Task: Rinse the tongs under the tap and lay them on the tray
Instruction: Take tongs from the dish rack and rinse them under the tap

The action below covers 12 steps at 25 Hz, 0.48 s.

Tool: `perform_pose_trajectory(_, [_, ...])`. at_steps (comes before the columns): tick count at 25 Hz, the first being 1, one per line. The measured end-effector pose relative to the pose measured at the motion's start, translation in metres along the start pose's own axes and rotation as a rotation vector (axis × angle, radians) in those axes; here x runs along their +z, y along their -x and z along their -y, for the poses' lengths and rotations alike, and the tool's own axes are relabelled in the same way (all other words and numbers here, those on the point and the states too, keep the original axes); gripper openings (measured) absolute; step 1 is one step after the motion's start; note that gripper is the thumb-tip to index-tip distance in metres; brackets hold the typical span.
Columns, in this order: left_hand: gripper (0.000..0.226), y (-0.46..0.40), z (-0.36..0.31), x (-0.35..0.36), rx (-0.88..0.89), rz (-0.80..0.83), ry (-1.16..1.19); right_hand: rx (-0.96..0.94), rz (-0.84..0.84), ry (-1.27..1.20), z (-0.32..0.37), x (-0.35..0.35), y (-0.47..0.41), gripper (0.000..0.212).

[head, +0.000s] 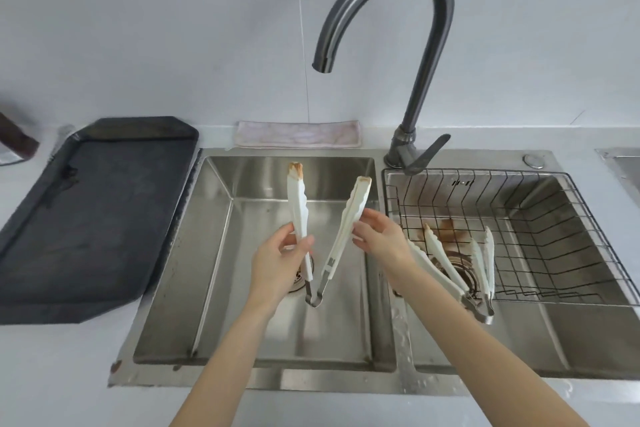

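White tongs (349, 218) with brown-stained tips are held spread in a V over the left sink basin (214, 253), hinge end down. My left hand (277, 263) grips the left arm of the tongs. My right hand (381, 236) pinches the right arm. The grey tap (426, 45) arches above, its spout over the basin; no water runs from it. A dark tray (93, 211) lies on the counter left of the sink. Two more stained white tongs (446, 263) lie in the right basin.
A black wire basket (554, 236) sits in the right basin (588, 340), with the spare tongs leaning over its front edge. A folded cloth (298, 134) lies behind the sink. A dark bottle (15, 139) stands at the far left. Water wets the sink divider.
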<state>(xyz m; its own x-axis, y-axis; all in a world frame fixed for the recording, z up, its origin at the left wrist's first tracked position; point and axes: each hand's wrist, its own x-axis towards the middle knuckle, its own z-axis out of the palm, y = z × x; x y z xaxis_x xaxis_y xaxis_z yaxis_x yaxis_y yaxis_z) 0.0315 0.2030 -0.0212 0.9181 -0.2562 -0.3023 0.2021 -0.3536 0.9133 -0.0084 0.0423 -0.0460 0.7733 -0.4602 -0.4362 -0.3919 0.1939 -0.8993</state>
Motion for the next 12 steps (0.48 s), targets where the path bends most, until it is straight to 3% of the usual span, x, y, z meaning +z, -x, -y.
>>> perform_pose_trajectory(4, [0.022, -0.025, 0.001, -0.02, 0.033, 0.026, 0.019, -0.003, -0.171, 0.016, 0.02, -0.012, -0.025, 0.041])
perform_pose_trajectory(8, [0.037, -0.041, -0.005, -0.028, 0.036, 0.041, 0.068, -0.007, -0.41, 0.049, 0.049, -0.039, -0.055, 0.058])
perform_pose_trajectory(12, [0.027, -0.05, -0.009, -0.027, 0.043, 0.063, 0.092, -0.037, -0.567, 0.138, 0.072, -0.06, -0.081, 0.069])
